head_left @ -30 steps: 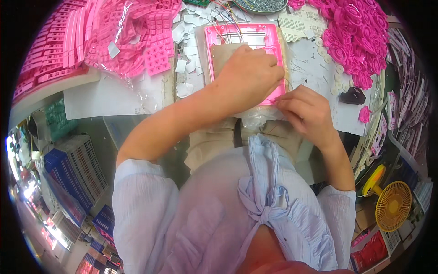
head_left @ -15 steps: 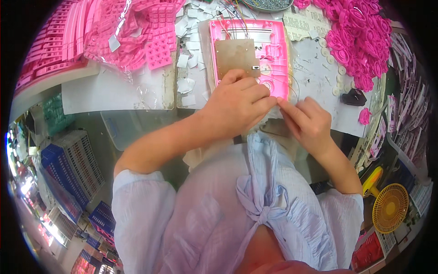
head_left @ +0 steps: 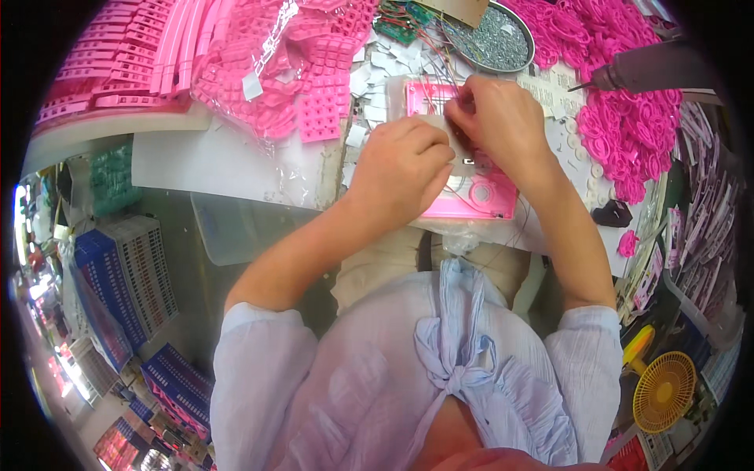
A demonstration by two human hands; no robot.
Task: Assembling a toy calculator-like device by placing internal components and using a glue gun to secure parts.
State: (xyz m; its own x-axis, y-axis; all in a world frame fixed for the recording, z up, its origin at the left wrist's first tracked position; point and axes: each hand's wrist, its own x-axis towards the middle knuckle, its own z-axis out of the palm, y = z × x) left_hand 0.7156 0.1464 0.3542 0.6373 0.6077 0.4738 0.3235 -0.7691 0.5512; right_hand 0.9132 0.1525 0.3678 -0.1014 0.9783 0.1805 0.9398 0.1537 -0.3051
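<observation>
A pink plastic housing (head_left: 444, 206) lies on the table in front of me, with a flat brown board (head_left: 463, 149) inside it. My left hand (head_left: 400, 169) is closed at the board's left side, fingers curled over its edge. At the board's upper right, my right hand (head_left: 506, 122) is bent with thumb and fingers pinched together; what they hold is hidden beneath them. Thin coloured wires (head_left: 449, 59) run from the housing's far end. More thin wire hangs near its lower right corner.
A round tray of small screws (head_left: 495, 43) stands behind the housing. Pink parts (head_left: 275, 71) in plastic lie at left, pink rings (head_left: 620, 118) at right. A grey powered screwdriver (head_left: 652, 69) points in from the right. White paper squares (head_left: 377, 86) and green circuit boards (head_left: 397, 22) lie nearby.
My right hand has moved from the housing's lower right corner up to the board's far side. The left hand has shifted to the board's left edge. The view has shifted, and the screwdriver now shows.
</observation>
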